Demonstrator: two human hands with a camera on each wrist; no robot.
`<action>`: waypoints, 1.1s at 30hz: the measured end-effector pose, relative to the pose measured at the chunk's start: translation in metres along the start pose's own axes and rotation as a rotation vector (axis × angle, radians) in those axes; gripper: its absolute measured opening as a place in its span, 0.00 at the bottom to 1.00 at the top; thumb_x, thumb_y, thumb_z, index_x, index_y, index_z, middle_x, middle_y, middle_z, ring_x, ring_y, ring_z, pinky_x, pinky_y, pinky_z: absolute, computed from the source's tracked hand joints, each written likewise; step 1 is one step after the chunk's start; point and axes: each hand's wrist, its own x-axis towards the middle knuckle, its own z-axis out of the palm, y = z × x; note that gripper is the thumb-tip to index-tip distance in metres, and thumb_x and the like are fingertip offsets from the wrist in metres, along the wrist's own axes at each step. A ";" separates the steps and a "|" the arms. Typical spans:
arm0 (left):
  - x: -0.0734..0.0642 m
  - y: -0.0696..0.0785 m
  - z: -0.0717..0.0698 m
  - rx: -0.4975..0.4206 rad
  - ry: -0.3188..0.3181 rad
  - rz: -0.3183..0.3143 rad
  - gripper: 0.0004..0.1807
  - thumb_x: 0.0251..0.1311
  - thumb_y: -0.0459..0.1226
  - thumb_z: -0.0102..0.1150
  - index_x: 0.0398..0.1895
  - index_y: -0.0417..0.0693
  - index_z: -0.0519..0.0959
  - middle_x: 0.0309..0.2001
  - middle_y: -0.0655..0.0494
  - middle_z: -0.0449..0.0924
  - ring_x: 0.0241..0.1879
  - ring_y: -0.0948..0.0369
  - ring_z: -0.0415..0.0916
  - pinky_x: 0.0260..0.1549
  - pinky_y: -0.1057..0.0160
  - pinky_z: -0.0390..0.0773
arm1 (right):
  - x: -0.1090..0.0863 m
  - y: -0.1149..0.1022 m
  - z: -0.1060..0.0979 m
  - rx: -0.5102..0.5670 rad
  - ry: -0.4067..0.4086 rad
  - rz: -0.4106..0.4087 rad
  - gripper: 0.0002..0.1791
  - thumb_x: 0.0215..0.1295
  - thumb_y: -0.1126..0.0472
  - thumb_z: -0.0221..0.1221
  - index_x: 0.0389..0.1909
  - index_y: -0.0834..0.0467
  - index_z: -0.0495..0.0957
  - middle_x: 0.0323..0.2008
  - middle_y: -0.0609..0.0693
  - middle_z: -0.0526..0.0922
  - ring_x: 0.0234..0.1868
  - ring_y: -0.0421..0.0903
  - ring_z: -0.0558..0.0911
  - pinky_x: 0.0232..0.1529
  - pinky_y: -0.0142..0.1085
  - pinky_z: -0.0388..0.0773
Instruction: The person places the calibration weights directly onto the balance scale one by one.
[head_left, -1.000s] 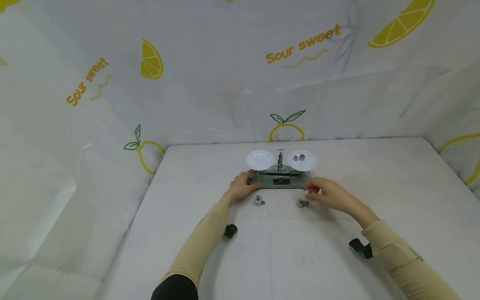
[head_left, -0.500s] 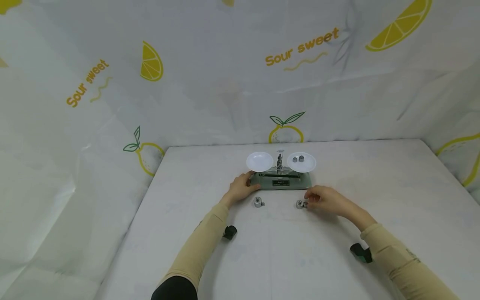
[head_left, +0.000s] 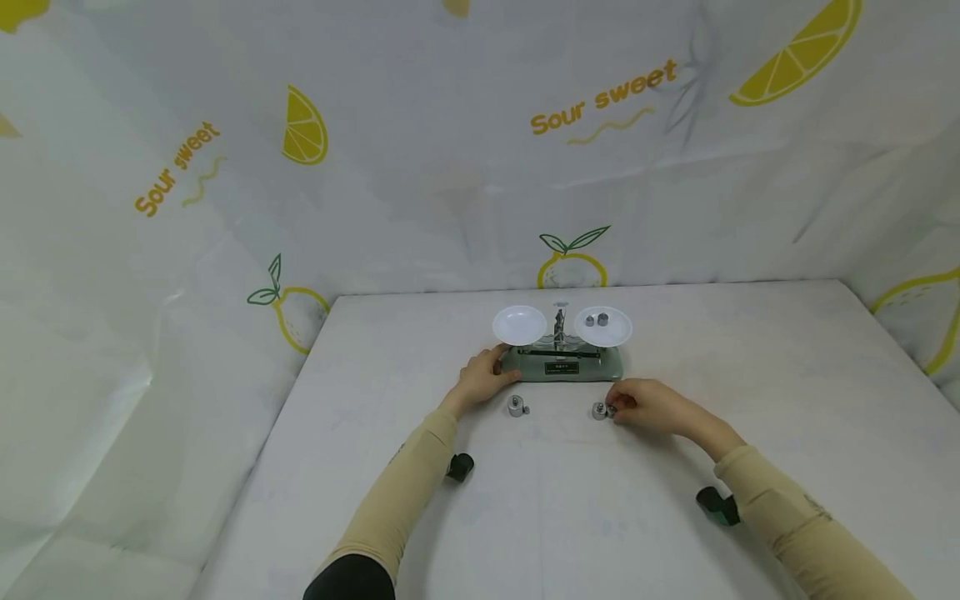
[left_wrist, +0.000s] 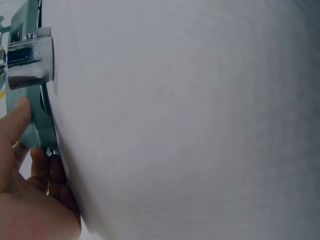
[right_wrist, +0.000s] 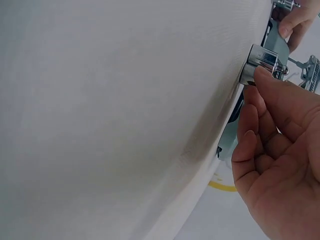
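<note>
A two-pan balance scale (head_left: 588, 372) with a grey-green base stands toward the back of the table. My left hand (head_left: 478, 379) grips the base's left end, thumb on the front; the left wrist view shows its fingers (left_wrist: 57, 172) curled around the end. With thumb and index finger, my right hand (head_left: 651, 406) pinches a small metal weight (right_wrist: 247, 74) low at the tabletop, right beside a larger cylindrical weight (right_wrist: 265, 55). Another knobbed weight (head_left: 515, 407) and a tiny one (head_left: 527, 410) stand by my left hand. On the right pan (head_left: 612, 334) sit two weights (head_left: 603, 319).
The left pan (head_left: 520, 325) is white and bears nothing. Around the white table (head_left: 540, 517) hangs a pale lemon-print sheet (head_left: 420, 167). A dark wrist mount (head_left: 717, 506) sticks out from the right sleeve, another (head_left: 460, 467) from the left.
My right hand has come down from beside the scale's base to the small weight, and its thumb and finger have closed on it. My left hand stays at the base.
</note>
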 end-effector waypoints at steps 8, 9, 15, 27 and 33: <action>-0.001 0.000 -0.001 0.012 0.000 0.001 0.32 0.61 0.51 0.54 0.67 0.53 0.63 0.32 0.55 0.67 0.36 0.58 0.62 0.36 0.59 0.57 | 0.002 -0.001 0.001 -0.007 -0.025 0.022 0.09 0.58 0.65 0.60 0.39 0.62 0.78 0.30 0.46 0.79 0.32 0.38 0.73 0.34 0.32 0.71; -0.001 0.000 -0.001 0.013 0.000 0.001 0.32 0.61 0.51 0.54 0.67 0.53 0.62 0.32 0.55 0.67 0.36 0.58 0.62 0.35 0.59 0.57 | 0.002 -0.001 0.001 -0.006 -0.029 0.022 0.09 0.58 0.65 0.60 0.39 0.62 0.78 0.30 0.46 0.79 0.32 0.38 0.73 0.34 0.32 0.71; 0.000 -0.002 0.001 0.011 0.003 0.005 0.32 0.61 0.51 0.54 0.67 0.52 0.62 0.32 0.55 0.68 0.35 0.58 0.62 0.34 0.60 0.57 | 0.002 -0.002 0.002 -0.006 -0.049 0.014 0.07 0.60 0.65 0.58 0.39 0.61 0.77 0.31 0.47 0.79 0.32 0.38 0.73 0.34 0.32 0.72; 0.001 -0.002 0.000 0.004 0.000 0.001 0.32 0.61 0.51 0.54 0.67 0.53 0.62 0.32 0.56 0.67 0.35 0.59 0.62 0.35 0.60 0.56 | 0.000 -0.004 -0.002 -0.010 -0.055 0.020 0.07 0.61 0.65 0.57 0.39 0.61 0.77 0.33 0.48 0.81 0.34 0.39 0.75 0.36 0.35 0.74; 0.000 -0.002 0.000 0.003 -0.002 0.001 0.32 0.61 0.51 0.54 0.68 0.53 0.62 0.32 0.56 0.67 0.35 0.59 0.62 0.36 0.59 0.56 | -0.004 -0.011 -0.009 -0.025 -0.018 0.004 0.07 0.60 0.66 0.57 0.39 0.60 0.77 0.33 0.47 0.81 0.36 0.40 0.77 0.38 0.37 0.75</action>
